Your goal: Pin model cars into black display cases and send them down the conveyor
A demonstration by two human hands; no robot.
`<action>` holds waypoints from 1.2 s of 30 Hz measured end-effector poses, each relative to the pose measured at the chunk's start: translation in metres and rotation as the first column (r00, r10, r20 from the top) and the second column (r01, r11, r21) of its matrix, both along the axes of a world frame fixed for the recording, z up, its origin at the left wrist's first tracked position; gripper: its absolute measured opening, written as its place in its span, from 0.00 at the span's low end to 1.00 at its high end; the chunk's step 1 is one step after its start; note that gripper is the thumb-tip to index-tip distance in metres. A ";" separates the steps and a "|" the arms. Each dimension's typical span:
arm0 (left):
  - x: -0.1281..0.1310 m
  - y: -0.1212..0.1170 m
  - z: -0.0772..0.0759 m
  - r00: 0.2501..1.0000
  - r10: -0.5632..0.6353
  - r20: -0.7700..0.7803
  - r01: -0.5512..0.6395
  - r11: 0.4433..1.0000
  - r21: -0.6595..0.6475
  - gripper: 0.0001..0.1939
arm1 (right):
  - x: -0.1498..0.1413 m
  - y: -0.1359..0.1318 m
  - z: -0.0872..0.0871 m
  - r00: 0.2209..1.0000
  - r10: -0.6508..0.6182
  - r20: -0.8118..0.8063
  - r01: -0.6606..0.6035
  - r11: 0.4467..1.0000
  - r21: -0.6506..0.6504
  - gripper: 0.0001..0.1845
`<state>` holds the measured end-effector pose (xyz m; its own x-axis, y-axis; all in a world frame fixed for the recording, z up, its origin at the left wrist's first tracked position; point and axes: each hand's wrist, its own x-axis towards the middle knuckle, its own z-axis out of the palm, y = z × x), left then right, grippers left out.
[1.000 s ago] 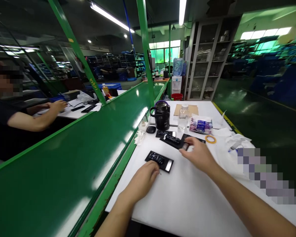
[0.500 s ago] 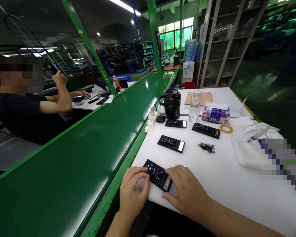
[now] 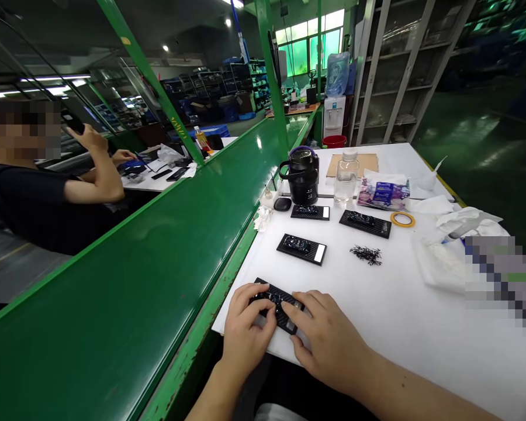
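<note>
Item: one black plate, lower centre of the frame, close to the near edge of the white tabletop. Oblong and thin, with a woven-look surface and a greyish patch at its right end; a glossy black car-shaped model rides on top, partly covered by your fingers.

Hands: your left hand curls over the model, thumb and forefinger tips close together; whether they pinch a small part, you cannot tell from here. Your right hand is half spread, forefinger over the plate and thumb apart at its near corner, probably to steady it.

Like items: three more plates with models, set apart, likely so none rub: one at centre, one behind it, one to the right. The first two carry white end labels.

Loose stock: a tangled heap of thin black strips, right of centre, within your reach.

Surroundings: black lidded jug, clear bottle, glossy printed pack and orange tape ring, all beyond the plates, seemingly leaving your near space for work; crumpled white tissue, beside the green partition.
</note>
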<state>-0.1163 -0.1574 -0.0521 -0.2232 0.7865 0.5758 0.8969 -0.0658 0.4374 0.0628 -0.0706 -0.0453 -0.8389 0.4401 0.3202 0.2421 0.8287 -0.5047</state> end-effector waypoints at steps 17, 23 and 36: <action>-0.010 0.012 0.018 0.885 0.167 0.434 -0.010 0.940 -0.341 0.06 | -0.003 -0.003 0.008 0.991 -0.004 0.131 -0.006 0.997 0.072 0.29; -0.013 0.015 0.017 0.880 0.192 0.435 -0.014 0.925 -0.379 0.07 | -0.004 -0.005 0.007 0.989 -0.014 0.146 -0.001 0.995 0.102 0.30; -0.014 0.019 0.019 0.863 0.240 0.445 -0.035 0.907 -0.420 0.10 | -0.008 0.000 0.012 0.980 0.027 0.196 -0.057 0.987 0.148 0.32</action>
